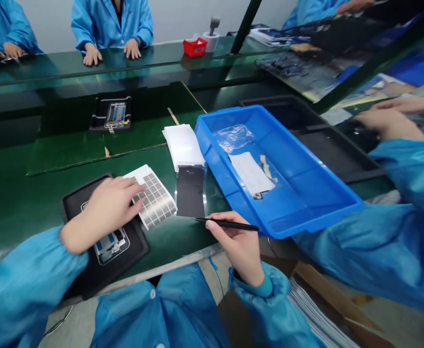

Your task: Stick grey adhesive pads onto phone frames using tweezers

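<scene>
My left hand (pixel 115 203) has its fingers closed on the edge of a white sheet of grey square stickers (pixel 156 199), which is tilted over the bench. Under that forearm lies a black foam tray (pixel 139 241) with an opened device (pixel 112 245) in it, partly hidden by the hand. Black tweezers (pixel 229 224) are held in my right hand (pixel 239 244), their tips pointing left, close to the lower edge of a dark rectangular sheet (pixel 190 192). A stack of white sheets (pixel 183 145) lies just beyond that dark sheet.
A blue bin (pixel 299 179) holding clear plastic and a paper stands to the right. Another black tray (pixel 99 118) with a device sits farther back. Co-workers' hands (pixel 93 54) rest across the bench; a co-worker's arm (pixel 396 125) reaches in at right. A red basket (pixel 195 47) stands behind.
</scene>
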Tool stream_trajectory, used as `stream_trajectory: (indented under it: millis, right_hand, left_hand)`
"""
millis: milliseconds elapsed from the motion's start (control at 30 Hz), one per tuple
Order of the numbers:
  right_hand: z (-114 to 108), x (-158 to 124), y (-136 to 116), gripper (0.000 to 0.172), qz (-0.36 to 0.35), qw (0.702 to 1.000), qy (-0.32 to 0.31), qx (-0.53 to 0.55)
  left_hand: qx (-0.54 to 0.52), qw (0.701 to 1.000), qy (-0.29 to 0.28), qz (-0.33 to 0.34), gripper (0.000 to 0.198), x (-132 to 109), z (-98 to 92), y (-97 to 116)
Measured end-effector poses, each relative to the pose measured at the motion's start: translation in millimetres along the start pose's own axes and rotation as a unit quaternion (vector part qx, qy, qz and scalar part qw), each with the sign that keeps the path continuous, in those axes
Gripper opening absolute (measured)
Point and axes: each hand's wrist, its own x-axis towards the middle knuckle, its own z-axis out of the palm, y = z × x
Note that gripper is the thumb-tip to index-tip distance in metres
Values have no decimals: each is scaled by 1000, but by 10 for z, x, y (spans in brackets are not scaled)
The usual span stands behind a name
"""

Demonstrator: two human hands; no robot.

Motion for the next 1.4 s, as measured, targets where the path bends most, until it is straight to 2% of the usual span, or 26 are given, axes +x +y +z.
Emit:
stream_trajectory:
  millis: [100,200,267,367,467,633,867,1400]
  right_hand:
    - [74,110,49,14,-37,999,19,-2]
    - [136,260,75,14,-81,996,26,-22]
    - [162,373,80,15,-104,994,24,-36]
    - [195,540,72,15,-123,991,30,-38]
    - [251,685,43,15,-147,987,58,-36]
    - [367,850,-14,12,-192,976,97,-23]
    - [390,910,-16,12,-218,972,91,-8]
    - [373,907,-45,10,-237,968,84,-30]
  left_hand:
    - [-66,998,16,2,33,685,162,279]
    - [-112,993,45,-5,41,1204,373,384]
    - [-150,988,42,12,42,1427,480,388]
    - [-181,982,24,39,31,1601,561,365]
    - [-201,978,29,49,19,1627,563,343]
    - [-291,953,70,41,15,1481,505,309]
    - [-385,918,91,27,11,1298,452,323]
    - [-386,917,91,43,14,1244,400,359]
